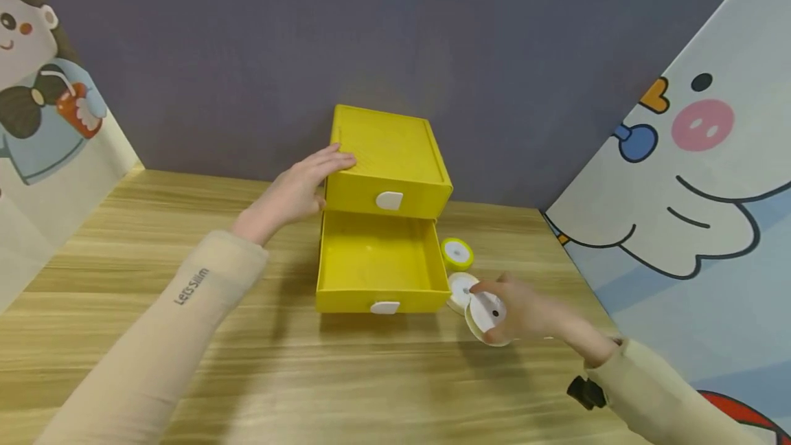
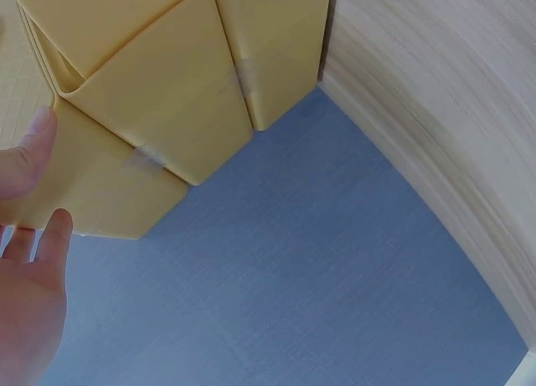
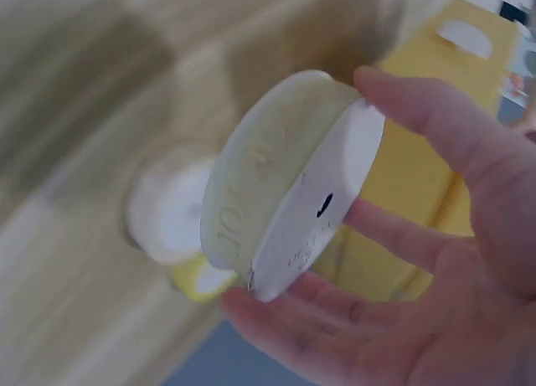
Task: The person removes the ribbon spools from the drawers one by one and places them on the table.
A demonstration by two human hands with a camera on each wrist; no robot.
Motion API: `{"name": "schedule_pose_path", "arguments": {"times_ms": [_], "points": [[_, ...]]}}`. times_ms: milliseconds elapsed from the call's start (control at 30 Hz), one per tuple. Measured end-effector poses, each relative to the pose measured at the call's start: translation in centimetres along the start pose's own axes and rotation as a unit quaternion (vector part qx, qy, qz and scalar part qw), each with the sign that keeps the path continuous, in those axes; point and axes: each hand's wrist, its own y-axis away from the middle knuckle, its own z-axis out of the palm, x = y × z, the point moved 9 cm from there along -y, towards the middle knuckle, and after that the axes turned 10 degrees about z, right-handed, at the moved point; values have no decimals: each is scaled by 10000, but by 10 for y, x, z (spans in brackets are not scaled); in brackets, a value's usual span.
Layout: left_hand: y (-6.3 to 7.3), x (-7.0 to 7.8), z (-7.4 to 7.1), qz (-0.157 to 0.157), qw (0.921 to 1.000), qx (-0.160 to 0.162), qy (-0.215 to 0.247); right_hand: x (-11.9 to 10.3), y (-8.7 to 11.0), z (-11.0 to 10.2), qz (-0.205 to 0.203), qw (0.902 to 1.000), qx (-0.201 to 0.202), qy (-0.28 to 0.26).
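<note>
Yellow in the head view's centre, a drawer unit (image 1: pixel 389 153), its lower drawer (image 1: pixel 352 301) extended, has the left grip (image 1: pixel 290 191) resting on its top, fingers straight; right of centre, the right grip (image 1: pixel 525 307) holds a white ribbon spool (image 1: pixel 483 312) near two others. Left wrist: thumb and fingers spread, lower left. Right wrist: spool mid-frame, pinched by its rims.
</note>
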Motion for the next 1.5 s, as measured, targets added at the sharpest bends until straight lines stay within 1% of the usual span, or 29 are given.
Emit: {"name": "schedule_pose_path", "arguments": {"times_ms": [67, 200, 300, 467, 567, 800, 900, 1100, 1500], "points": [[0, 0, 0, 10, 10000, 22, 1, 5, -4, 11, 146, 9999, -2, -7], [-1, -1, 0, -24, 10000, -27, 14, 10, -9, 28, 273, 9994, 22, -194], [-1, -1, 1, -58, 9999, -85, 20, 16, -13, 36, 421, 9983, 65, -393], [-1, -1, 1, -93, 9999, -84, 18, 24, -18, 47, 555, 9976, 80, -418], [-1, -1, 1, -92, 9999, -43, 3, 26, -20, 52, 507, 9980, 125, -367], [-1, 0, 1, -27, 10000, -24, -20, 20, -22, 60, -7, 9988, 306, -371], [-1, 0, 1, -14, 10000, -12, -25, 20, -23, 63, -133, 9984, 355, -431], [-1, -1, 1, -19, 10000, -25, -57, 21, -26, 69, -129, 9981, 337, -497], [-1, -1, 1, 32, 10000, 30, -63, 22, -26, 71, -56, 9977, 376, -560]]}}
